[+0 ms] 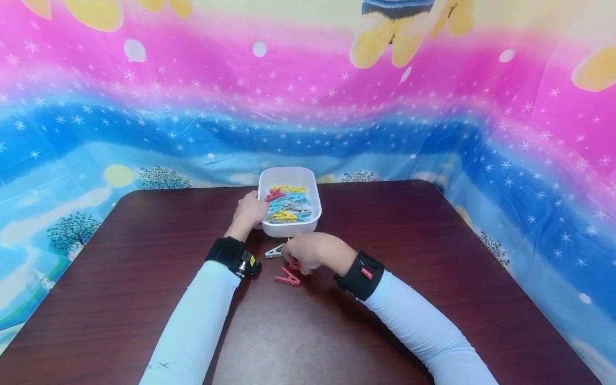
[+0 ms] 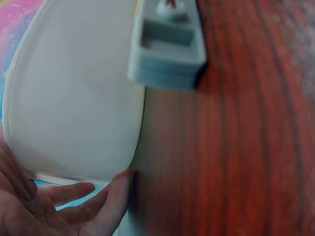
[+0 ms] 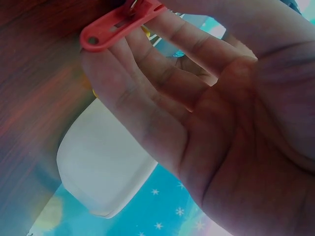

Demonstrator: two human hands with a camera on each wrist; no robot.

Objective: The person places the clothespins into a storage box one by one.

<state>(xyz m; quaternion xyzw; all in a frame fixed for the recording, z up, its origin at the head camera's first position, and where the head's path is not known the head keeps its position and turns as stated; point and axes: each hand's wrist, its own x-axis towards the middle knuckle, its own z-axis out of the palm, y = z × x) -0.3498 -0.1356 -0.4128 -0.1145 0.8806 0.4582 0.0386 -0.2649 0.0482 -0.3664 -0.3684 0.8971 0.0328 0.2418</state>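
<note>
At the far middle of the table stands a white plastic container [image 1: 290, 230] with several yellow, blue, white and red clothespins inside. My left hand [image 1: 248, 210] grips its left side; in the left wrist view the fingers [image 2: 115, 196] curl around a bottom corner. Just in front of the container, my right hand [image 1: 313, 251] reaches down to the table and pinches a red clothespin [image 3: 103, 35] at its fingertips, partly hidden in the head view. A second red clothespin [image 1: 294, 280] lies nearer to me. Beside the right fingers lies a pale grey clothespin [image 2: 167, 71].
The dark wood-grain table [image 1: 144, 278] spreads around both arms. A colourful patterned cloth [image 1: 308, 107] hangs behind the table's far edge and along its right side. Both wrists wear black bands [image 1: 361, 275].
</note>
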